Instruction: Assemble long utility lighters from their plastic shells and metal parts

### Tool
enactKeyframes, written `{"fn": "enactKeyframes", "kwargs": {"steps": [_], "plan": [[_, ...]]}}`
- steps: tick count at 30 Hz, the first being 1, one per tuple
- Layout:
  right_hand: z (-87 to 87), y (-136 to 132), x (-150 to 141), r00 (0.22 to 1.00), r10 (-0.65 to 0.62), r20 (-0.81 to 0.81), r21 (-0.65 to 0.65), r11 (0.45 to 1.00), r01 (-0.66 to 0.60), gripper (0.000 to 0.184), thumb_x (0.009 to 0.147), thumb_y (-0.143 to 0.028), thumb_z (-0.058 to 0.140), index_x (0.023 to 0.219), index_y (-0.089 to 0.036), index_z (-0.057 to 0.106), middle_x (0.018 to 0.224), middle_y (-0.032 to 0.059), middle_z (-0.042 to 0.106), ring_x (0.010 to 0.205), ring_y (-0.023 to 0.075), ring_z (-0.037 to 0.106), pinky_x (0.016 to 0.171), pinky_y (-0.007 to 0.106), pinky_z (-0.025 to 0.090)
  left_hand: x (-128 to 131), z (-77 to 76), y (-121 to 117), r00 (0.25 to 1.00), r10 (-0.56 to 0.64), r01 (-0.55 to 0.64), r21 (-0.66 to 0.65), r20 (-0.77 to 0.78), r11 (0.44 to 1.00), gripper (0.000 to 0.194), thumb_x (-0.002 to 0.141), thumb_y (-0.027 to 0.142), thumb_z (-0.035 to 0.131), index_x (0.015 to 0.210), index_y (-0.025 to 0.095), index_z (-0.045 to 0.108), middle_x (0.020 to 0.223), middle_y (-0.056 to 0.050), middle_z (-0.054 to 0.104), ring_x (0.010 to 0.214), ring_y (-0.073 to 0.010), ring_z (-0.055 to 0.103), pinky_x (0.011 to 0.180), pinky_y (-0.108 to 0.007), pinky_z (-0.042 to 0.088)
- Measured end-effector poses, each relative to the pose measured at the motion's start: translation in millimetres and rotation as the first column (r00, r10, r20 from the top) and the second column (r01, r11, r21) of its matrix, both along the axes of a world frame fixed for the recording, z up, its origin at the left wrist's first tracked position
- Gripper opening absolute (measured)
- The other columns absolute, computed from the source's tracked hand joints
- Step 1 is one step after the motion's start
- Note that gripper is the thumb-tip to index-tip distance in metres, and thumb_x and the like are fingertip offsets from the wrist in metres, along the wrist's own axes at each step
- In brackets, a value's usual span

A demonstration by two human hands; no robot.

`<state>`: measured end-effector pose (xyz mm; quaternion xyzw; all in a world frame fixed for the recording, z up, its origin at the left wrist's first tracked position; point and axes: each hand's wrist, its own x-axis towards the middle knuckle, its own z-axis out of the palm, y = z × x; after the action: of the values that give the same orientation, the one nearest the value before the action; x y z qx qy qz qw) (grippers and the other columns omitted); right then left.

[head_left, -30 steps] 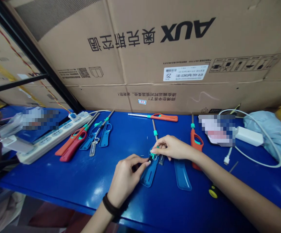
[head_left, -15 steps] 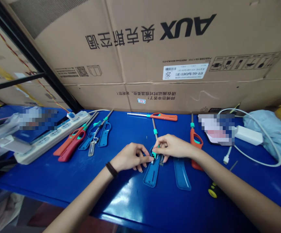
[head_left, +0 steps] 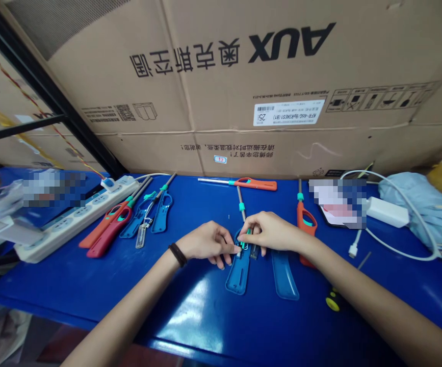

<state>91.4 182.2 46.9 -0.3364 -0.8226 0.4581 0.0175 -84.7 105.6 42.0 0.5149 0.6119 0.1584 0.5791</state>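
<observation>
Left hand (head_left: 207,242) swung round since the earlier frame, wrist further up the blue worktop (head_left: 52,290), forearm lower and flatter across it. Left fingers (head_left: 231,248) narrow, pinched on a small teal-and-metal part (head_left: 243,244) at the head of an open blue lighter shell (head_left: 238,275). Right hand (head_left: 270,229) just beside the left, right fingers (head_left: 249,225) also narrow, tips down on the same small part, the exact grip partly hidden. That part resting in the shell, between both hands, over the shell's upper end.

Steel lighter tube (head_left: 239,196) with a teal collar (head_left: 241,207) running from the hands toward the far edge. Loose blue shell half (head_left: 285,275) just right of the open shell, touching neither hand. Orange lighter (head_left: 305,221) beyond the right hand, and another orange lighter (head_left: 255,184) lying crosswise near the far edge.

Further left, two red-orange lighters (head_left: 108,232) and blue lighters (head_left: 162,214) side by side, a small transparent tube (head_left: 141,237) among them, next to a white power strip (head_left: 75,224). Further right, a yellow-ended screwdriver (head_left: 333,300), a white charger (head_left: 387,211) and a pale blue cloth (head_left: 408,204). Along the far edge, a large AUX cardboard carton (head_left: 221,102), its print upside down.
</observation>
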Motion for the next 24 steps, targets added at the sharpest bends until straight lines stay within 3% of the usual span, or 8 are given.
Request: {"fn": "enactKeyframes", "kwargs": {"steps": [6,9,12,18,21,24], "plan": [[1.9,1,2,0.999,0.007,-0.045,-0.117,0.993,-0.013,0.033,0.071,-0.041,0.071,0.091,-0.015,0.066,0.068,0.0032,0.070,0.057,0.0163,0.068,0.057,0.023,0.050,-9,-3.7,-5,0.998,-0.056,0.054,0.069,0.018,0.996,0.039,0.074,0.051,0.062,0.082,0.013,0.062,0.073,-0.006,0.070,0.053,-0.0128,0.065,0.048,-0.022,0.050],[2.6,1,3,0.999,0.023,-0.049,-0.134,0.991,-0.029,0.033,0.069,-0.038,0.073,0.091,-0.015,0.065,0.063,0.0015,0.068,0.058,0.0164,0.068,0.059,0.024,0.050,-8,-5.7,-4,0.999,-0.005,0.015,0.214,-0.046,0.977,0.036,0.078,0.048,0.059,0.084,0.013,0.060,0.064,-0.001,0.065,0.045,-0.0090,0.057,0.044,-0.020,0.044],[2.5,2,3,0.999,0.022,-0.044,-0.127,0.992,-0.027,0.031,0.070,-0.038,0.072,0.090,-0.015,0.066,0.065,0.0019,0.068,0.056,0.0155,0.067,0.058,0.024,0.050,-6,-8.5,-1,0.992,0.052,-0.002,0.391,-0.117,0.920,0.031,0.079,0.044,0.060,0.092,0.016,0.059,0.065,0.003,0.059,0.046,-0.0060,0.047,0.045,-0.018,0.036],[3.6,3,5,0.998,0.060,0.002,-0.064,0.996,-0.060,0.029,0.074,-0.040,0.068,0.089,-0.016,0.067,0.058,-0.0014,0.064,0.051,0.0133,0.065,0.053,0.021,0.047,-9,-9.4,-3,0.971,-0.071,0.181,0.511,-0.228,0.840,0.027,0.075,0.035,0.067,0.100,0.024,0.065,0.083,0.003,0.060,0.055,-0.0067,0.042,0.053,-0.020,0.033],[5.9,3,5,0.998,0.051,0.028,-0.067,0.997,-0.049,0.028,0.074,-0.037,0.069,0.090,-0.015,0.067,0.058,-0.0015,0.063,0.051,0.0138,0.065,0.052,0.021,0.046,-12,-6.8,-5,0.933,-0.139,0.313,0.560,-0.331,0.767,0.037,0.074,0.042,0.068,0.107,0.026,0.063,0.086,0.001,0.059,0.065,-0.0097,0.047,0.058,-0.021,0.035],[7.2,3,4,0.998,0.053,0.018,-0.064,0.997,-0.051,0.025,0.073,-0.034,0.070,0.088,-0.015,0.067,0.054,-0.0028,0.059,0.051,0.0148,0.065,0.051,0.021,0.046,-12,-6.0,-5,0.917,-0.140,0.346,0.571,-0.374,0.744,0.048,0.068,0.051,0.071,0.106,0.024,0.062,0.086,0.001,0.059,0.073,-0.0127,0.052,0.062,-0.022,0.036]]}}
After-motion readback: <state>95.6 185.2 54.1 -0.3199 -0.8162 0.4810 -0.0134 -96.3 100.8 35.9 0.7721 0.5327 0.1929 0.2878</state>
